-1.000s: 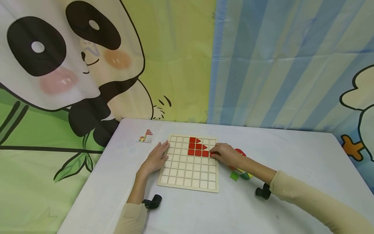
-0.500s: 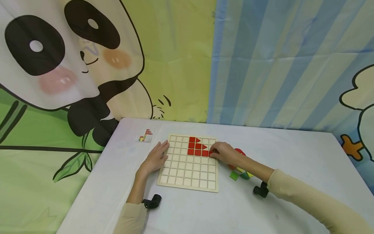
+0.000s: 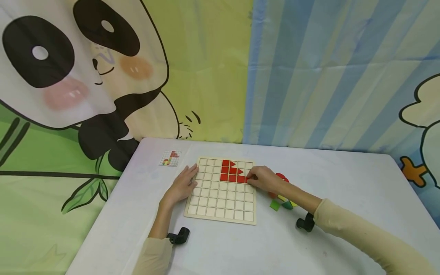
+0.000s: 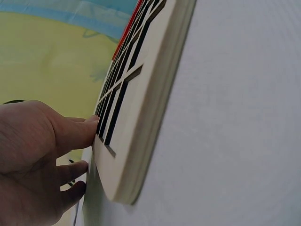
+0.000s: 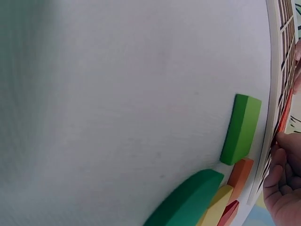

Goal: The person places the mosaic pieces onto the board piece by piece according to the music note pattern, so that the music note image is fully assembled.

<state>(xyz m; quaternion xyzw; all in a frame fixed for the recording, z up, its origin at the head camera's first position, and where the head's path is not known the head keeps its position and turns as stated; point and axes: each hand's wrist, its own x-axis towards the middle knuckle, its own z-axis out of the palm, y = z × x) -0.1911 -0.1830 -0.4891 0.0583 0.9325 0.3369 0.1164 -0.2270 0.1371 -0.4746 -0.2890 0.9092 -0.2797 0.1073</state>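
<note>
A square wooden grid board (image 3: 220, 208) lies on the white table. Red pieces (image 3: 232, 170), squares with pointed ends, fill parts of three rows near its top right. My left hand (image 3: 183, 186) rests along the board's left edge with fingers extended; in the left wrist view the thumb (image 4: 82, 132) touches the rim. At the right end of the third row, my right hand (image 3: 264, 178) pinches a small red piece (image 3: 247, 180), mostly hidden by the fingertips. In the right wrist view the curled right hand (image 5: 284, 179) is at the board's edge.
Loose coloured pieces lie right of the board, partly under the right forearm: a light green block (image 3: 275, 205), a dark green curved one (image 3: 287, 205), a red one (image 3: 282, 177) and several others. A small printed pattern card (image 3: 170, 158) lies at the back left.
The right hand stays at the end of the third row, with the red piece now closer against its neighbour. The left hand has not moved on the board.
</note>
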